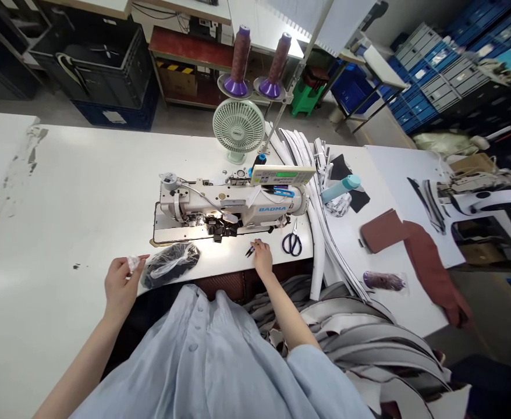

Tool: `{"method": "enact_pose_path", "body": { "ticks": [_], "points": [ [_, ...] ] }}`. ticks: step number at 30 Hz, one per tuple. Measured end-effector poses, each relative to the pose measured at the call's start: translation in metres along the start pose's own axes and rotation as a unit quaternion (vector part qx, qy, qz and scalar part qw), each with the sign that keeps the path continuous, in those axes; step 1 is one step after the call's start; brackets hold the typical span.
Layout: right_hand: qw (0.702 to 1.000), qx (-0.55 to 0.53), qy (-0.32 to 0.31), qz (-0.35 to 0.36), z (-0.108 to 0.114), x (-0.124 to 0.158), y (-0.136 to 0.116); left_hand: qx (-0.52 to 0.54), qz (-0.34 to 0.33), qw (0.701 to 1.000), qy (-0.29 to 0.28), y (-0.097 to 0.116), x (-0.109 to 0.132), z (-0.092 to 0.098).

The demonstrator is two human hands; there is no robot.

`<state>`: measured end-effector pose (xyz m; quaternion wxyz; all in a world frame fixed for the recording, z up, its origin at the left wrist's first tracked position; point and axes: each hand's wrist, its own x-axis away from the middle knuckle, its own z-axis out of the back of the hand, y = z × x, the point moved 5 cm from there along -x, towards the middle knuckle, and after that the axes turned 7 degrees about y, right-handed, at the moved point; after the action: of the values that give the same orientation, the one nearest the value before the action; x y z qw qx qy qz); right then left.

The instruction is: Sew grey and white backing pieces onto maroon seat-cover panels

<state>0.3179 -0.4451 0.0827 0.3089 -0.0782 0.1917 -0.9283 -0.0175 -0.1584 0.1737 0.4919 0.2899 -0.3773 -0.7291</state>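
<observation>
Out at the left, my left hand (122, 282) pinches a small crumpled white piece (133, 263), perhaps plastic or tissue. Just beside those fingertips lies a clear plastic bag with dark contents (171, 265), at the table's front edge. My right hand (262, 257) rests on the table before the sewing machine (231, 206), its fingers closed over small dark thread snips (249, 252) whose tips poke out to the left. To the right of that hand lie dark-handled scissors (291, 244). Small black pieces (220, 228) sit in front of the machine's arm.
A green fan (238, 131) and two thread cones (240, 58) stand behind the machine. White strips (319, 233) run down its right side. Farther right are a turquoise bottle (340, 188), brown pieces (382, 230) and bagged purple thread (384, 281). Grey-white panels (369, 343) pile beside my lap.
</observation>
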Motion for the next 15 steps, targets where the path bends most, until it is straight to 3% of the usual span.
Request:
{"method": "enact_pose_path", "body": {
  "ticks": [5,8,11,15],
  "points": [
    [0.996,0.057,0.043,-0.047,0.033,0.009,0.045,0.118,0.149,0.982,-0.002,0.005,-0.003,-0.003],
    [0.99,0.071,0.092,-0.081,0.049,0.003,0.042,0.182,0.198,0.963,-0.001,0.01,-0.004,-0.007],
    [0.995,0.039,0.089,-0.019,0.042,0.0,-0.016,0.196,0.193,0.961,-0.033,0.018,-0.002,-0.011],
    [0.982,-0.042,-0.015,0.185,0.001,0.02,-0.162,0.206,0.17,0.96,-0.086,0.025,0.005,-0.017]
  ]
}}
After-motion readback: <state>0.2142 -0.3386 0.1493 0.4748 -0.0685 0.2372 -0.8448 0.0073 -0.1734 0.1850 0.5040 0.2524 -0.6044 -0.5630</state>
